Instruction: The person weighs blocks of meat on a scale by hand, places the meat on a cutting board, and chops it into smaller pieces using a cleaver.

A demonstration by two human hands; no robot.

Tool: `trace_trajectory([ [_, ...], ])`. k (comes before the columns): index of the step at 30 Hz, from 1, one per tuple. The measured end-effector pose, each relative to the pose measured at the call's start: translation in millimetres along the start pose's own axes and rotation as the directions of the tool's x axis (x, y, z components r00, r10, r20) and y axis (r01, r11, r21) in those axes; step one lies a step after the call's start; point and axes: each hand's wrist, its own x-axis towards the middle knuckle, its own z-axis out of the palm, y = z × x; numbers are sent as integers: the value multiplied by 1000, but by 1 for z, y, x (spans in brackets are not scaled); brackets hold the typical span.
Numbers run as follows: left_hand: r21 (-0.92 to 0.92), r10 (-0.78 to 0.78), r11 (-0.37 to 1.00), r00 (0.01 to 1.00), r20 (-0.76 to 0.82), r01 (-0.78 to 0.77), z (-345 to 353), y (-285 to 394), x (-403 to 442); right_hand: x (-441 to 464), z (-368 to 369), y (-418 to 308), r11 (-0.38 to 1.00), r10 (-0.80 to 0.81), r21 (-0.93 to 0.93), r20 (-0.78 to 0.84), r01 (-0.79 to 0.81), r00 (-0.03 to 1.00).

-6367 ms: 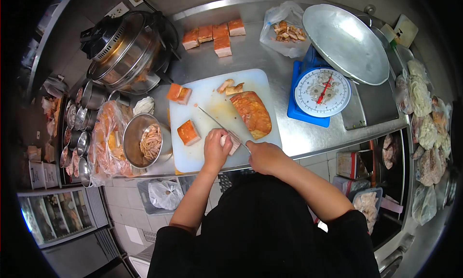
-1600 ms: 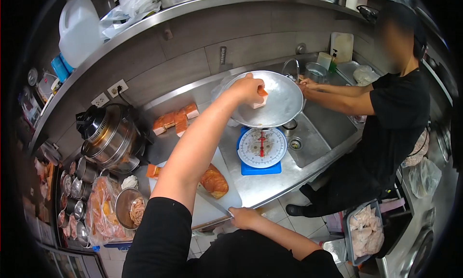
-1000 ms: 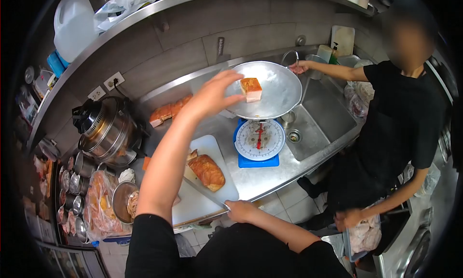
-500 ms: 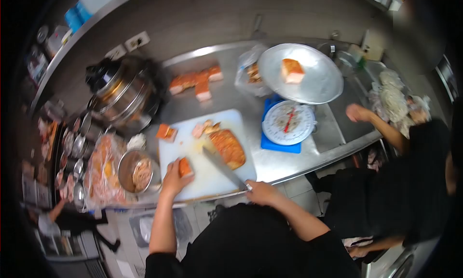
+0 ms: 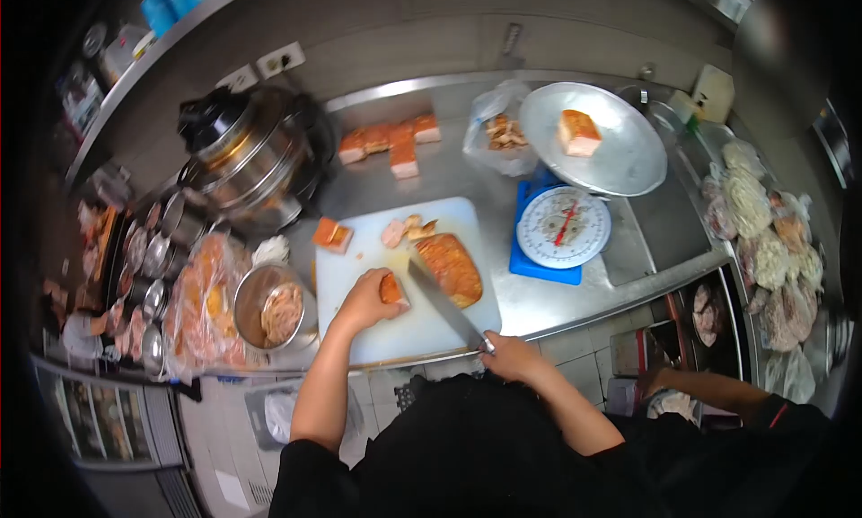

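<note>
My left hand (image 5: 366, 302) is closed round a small block of crispy pork belly (image 5: 392, 289) on the white cutting board (image 5: 359, 347). The handle of a large knife (image 5: 444, 307) is in my right hand (image 5: 514, 356), its blade slanting up and left over the board. Just right of the blade lies a bigger slab of browned pork belly (image 5: 452, 271). Small trimmings (image 5: 413, 229) rest above that slab. Another cut block (image 5: 333, 235) sits at the board's upper left corner. Several more pork blocks (image 5: 391, 143) lie on the steel counter behind.
A blue scale (image 5: 562, 231) stands right of the board, its tilted metal pan (image 5: 628, 159) bearing one pork block (image 5: 579, 132). A bag of trimmings (image 5: 505, 127) is beside it. On the left are a steel pot of meat (image 5: 247, 316) and a large cooker (image 5: 242, 159). A co-worker's arm (image 5: 709, 388) reaches in at right.
The view has shifted, so the counter appears farther right. The co-worker at right has bent lower, their arm now below the counter edge. My hands keep hold of the pork block and knife.
</note>
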Motion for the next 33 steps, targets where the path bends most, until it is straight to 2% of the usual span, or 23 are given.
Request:
trace_trajectory([
  [2, -193, 136, 970, 987, -81, -149, -24, 37, 4, -9, -12, -14, 1000, -5, -25, 13, 5, 1000],
  [4, -194, 383, 878, 886, -262, -437, -58, 90, 24, -5, -10, -10, 999, -10, -47, 24, 12, 1000],
  [6, -79, 582, 776, 759, -293, -625, -109, 170, 40, 3, -2, 1, 998, -37, -58, -13, 36, 999],
  [8, 68, 666, 735, 698, -262, -675, -145, 249, 56, 4, 3, 6, 995, -72, -78, -38, 69, 997],
  [10, 148, 671, 740, 705, -228, -656, -154, 303, 98, 6, 4, 9, 993, -89, -86, -33, 86, 996],
  [12, 267, 560, 812, 821, -111, -518, -150, 345, 134, 5, 2, 10, 993, -90, -80, -34, 87, 995],
  [14, 389, 470, 809, 883, 21, -440, -132, 362, 178, 6, 3, 14, 991, -123, -47, -35, 122, 992],
  [18, 446, 515, 763, 857, 20, -468, -101, 360, 225, 8, -3, 18, 987, -156, -49, -14, 155, 988],
  [20, 491, 449, 754, 888, 99, -436, -96, 359, 235, 11, -5, 20, 988, -154, -29, 7, 154, 988],
  [24, 490, 404, 772, 907, 114, -405, -93, 360, 241, 16, -6, 23, 981, -187, -46, 26, 188, 982],
  [30, 517, 403, 745, 902, 154, -421, -83, 358, 242, 12, -15, 17, 974, -215, -61, 55, 218, 975],
  [33, 465, 438, 754, 882, 171, -465, -76, 354, 248, 12, -16, 15, 974, -213, -68, 64, 217, 975],
])
